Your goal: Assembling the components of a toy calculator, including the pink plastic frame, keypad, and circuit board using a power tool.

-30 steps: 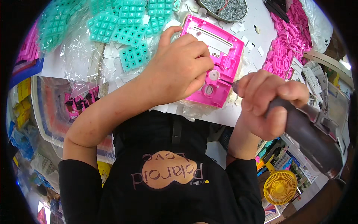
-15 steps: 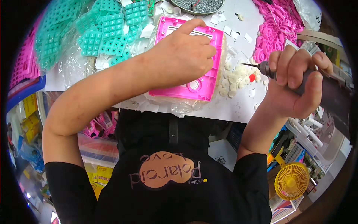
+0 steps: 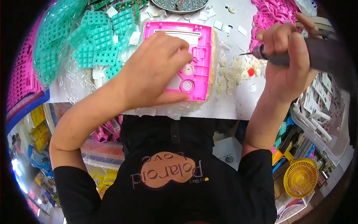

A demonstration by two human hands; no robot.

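Observation:
A pink plastic casing (image 3: 203,69) lies on the worktable, its inner side with ribs and round holes facing up. Over its left half rests my left hand (image 3: 154,67), thumb spread away from the bent fingers, holding nothing that I can see. The hand hides part of the casing. To the right, my right hand (image 3: 289,65) grips a dark electric screwdriver (image 3: 317,54) above the table. Its thin bit points left, toward the casing but apart from it. Below the bit sit small cream-white round pieces (image 3: 233,76) and one red piece (image 3: 251,72).
Teal keypads (image 3: 102,39) are heaped at left, partly in clear plastic. A round dish of screws (image 3: 179,4) stands at the back. Pink parts (image 3: 270,18) pile up at back right. A yellow fan (image 3: 301,178) is below the table's right side.
My left hand has gone from a closed shape to spread fingers and shifted left and down. The screwdriver has tilted flatter, its bit slightly higher and further left.

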